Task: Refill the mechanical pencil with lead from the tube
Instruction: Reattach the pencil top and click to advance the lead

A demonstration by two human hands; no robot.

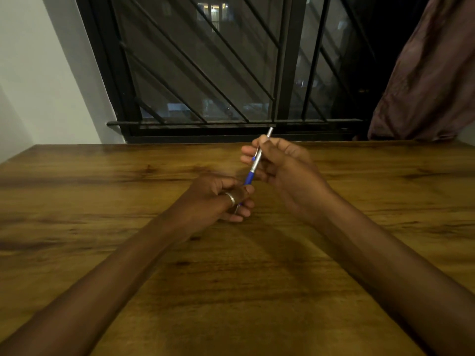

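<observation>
A silver mechanical pencil (pixel 256 161) with a blue grip slants above the wooden table (pixel 102 201), its silver top end pointing up toward the window. My right hand (pixel 282 168) grips the upper silver part, thumb near the top end. My left hand (pixel 221 199), with a ring on one finger, is closed around the lower blue end, whose tip is hidden among the fingers. I see no lead tube; whether one sits inside my left hand I cannot tell.
The table's far edge meets a wall with a black barred window (pixel 218 73). A brown curtain (pixel 431 78) hangs at the back right. A white wall (pixel 38 73) stands at the left.
</observation>
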